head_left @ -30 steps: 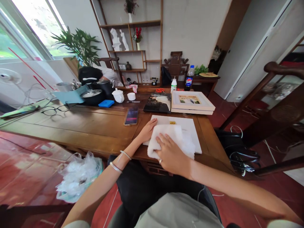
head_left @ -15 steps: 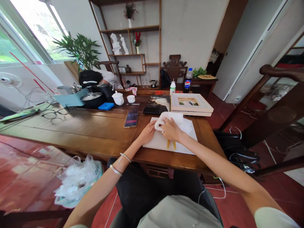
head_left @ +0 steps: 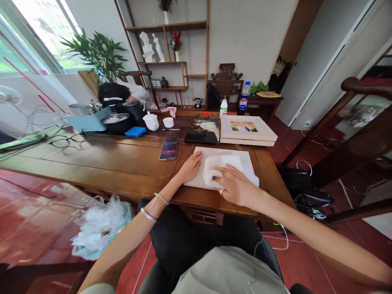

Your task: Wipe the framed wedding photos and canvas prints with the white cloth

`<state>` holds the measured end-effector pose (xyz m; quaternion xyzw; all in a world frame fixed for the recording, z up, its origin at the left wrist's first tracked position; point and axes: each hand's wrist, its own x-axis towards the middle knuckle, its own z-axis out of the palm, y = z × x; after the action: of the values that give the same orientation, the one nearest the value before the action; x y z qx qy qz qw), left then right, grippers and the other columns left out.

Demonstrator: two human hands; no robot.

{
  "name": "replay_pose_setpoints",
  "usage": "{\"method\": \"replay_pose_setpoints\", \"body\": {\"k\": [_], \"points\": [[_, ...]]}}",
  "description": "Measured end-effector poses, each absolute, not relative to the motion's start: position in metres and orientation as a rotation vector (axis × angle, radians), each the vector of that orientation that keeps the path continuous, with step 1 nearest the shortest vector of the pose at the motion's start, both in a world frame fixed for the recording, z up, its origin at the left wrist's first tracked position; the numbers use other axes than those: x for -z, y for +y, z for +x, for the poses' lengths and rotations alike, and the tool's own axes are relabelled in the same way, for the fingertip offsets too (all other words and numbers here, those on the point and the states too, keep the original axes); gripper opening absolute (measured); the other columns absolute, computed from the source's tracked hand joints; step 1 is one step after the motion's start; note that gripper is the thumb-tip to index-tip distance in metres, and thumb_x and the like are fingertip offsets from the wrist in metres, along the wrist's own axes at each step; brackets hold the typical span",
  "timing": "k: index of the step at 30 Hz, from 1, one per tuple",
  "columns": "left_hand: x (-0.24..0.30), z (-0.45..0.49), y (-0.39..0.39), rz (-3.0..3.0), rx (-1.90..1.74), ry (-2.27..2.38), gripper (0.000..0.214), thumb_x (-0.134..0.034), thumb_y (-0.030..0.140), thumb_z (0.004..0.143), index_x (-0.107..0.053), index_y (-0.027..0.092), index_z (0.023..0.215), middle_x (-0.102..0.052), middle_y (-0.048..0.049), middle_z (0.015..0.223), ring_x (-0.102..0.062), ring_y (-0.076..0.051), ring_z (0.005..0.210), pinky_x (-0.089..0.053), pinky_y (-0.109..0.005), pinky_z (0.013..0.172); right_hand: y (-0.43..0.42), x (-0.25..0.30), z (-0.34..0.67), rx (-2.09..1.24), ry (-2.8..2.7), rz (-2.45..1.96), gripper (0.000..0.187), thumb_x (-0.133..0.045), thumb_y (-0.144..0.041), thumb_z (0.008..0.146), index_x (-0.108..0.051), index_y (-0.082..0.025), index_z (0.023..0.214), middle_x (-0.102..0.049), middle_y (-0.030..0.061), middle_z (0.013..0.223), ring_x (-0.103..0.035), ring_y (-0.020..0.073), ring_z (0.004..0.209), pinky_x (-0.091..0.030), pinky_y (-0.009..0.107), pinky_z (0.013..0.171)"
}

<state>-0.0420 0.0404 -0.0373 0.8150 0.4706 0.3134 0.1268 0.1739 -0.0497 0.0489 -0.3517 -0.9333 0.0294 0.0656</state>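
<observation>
A flat white board [head_left: 211,151] lies on the wooden table in front of me. My left hand [head_left: 190,166] rests on the board's left edge with its fingers stretched out. Over the middle and right of the board, my right hand [head_left: 237,185] grips a folded white cloth [head_left: 226,161] and presses it against the surface. The cloth and the right hand hide the board's near right part. Behind the board are a dark picture panel [head_left: 197,130] and a white framed picture [head_left: 263,131].
A phone [head_left: 168,148] lies left of the board. Farther back stand a cola bottle [head_left: 243,99], a small white bottle [head_left: 223,107], orange scissors [head_left: 206,114], a white lidded pot [head_left: 151,121] and a blue block [head_left: 135,131]. Glasses [head_left: 67,140] lie at far left.
My right hand has drawn the cloth towards me and to the right across the board. The yellow mark near the front edge is now covered. My left hand stays on the left edge.
</observation>
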Motion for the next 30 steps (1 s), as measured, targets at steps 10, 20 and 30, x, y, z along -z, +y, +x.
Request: {"method": "replay_pose_setpoints", "body": {"k": [10,20,30], "points": [[0.033,-0.040,0.039,2.402,-0.962,1.353,0.040,-0.035,0.020,0.090,-0.054,0.014,0.125,-0.049,-0.0127,0.136,-0.042,-0.024,0.129,-0.031,-0.042,0.111,0.054,-0.053,0.120,-0.088,-2.618,-1.379,0.043,-0.027,-0.037,0.096,-0.061,-0.014,0.108,-0.066,0.0154,0.107,-0.060,0.0283,0.101,-0.040,0.034,0.084],[0.033,-0.042,0.038,2.356,-0.914,1.381,0.044,-0.035,0.021,0.090,-0.050,0.008,0.129,-0.045,-0.0156,0.140,-0.039,-0.024,0.133,-0.028,-0.043,0.113,0.070,-0.056,0.147,-0.155,-2.545,-1.452,0.045,-0.028,-0.044,0.096,-0.062,-0.015,0.099,-0.068,0.0141,0.101,-0.060,0.0285,0.098,-0.040,0.031,0.082],[0.038,-0.043,0.040,2.380,-0.937,1.372,0.044,-0.035,0.022,0.090,-0.050,0.013,0.131,-0.045,-0.0109,0.141,-0.039,-0.022,0.133,-0.028,-0.042,0.113,-0.008,-0.051,0.249,-0.112,-2.653,-1.375,0.027,-0.039,-0.021,0.089,-0.063,-0.017,0.101,-0.066,0.0106,0.109,-0.052,0.0296,0.114,-0.038,0.041,0.096]]}}
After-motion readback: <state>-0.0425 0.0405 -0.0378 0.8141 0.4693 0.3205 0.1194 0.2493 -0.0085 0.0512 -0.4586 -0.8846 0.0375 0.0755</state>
